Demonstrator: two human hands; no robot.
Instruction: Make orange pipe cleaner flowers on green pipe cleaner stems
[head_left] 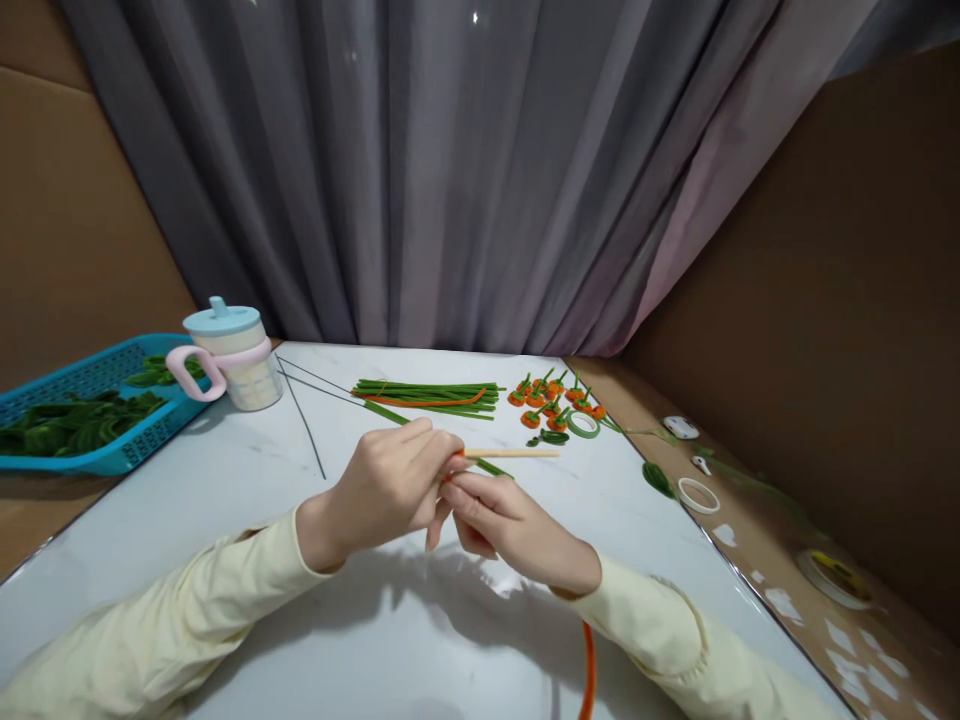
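My left hand (394,475) is closed round a thin wooden stick (517,453), whose bare end points right. A bit of orange fuzz shows on the stick by the fingers. Fingertips of my right hand (517,525) meet the left ones just below the stick, pinched on an orange pipe cleaner (589,670); its long tail comes out under the right forearm. How it winds between the fingers is hidden. Beyond the hands lies a bundle of green pipe cleaners (427,393) with one orange strand on top. A single green pipe cleaner (386,413) passes behind the fingers.
Several small orange pieces with green stems (556,420) sit at the back right, beside a green tape roll (583,425). Left are a lidded cup (251,385), a blue basket (142,445) of green pieces and dark wires (306,425). A white ring (698,495) lies beyond the right edge.
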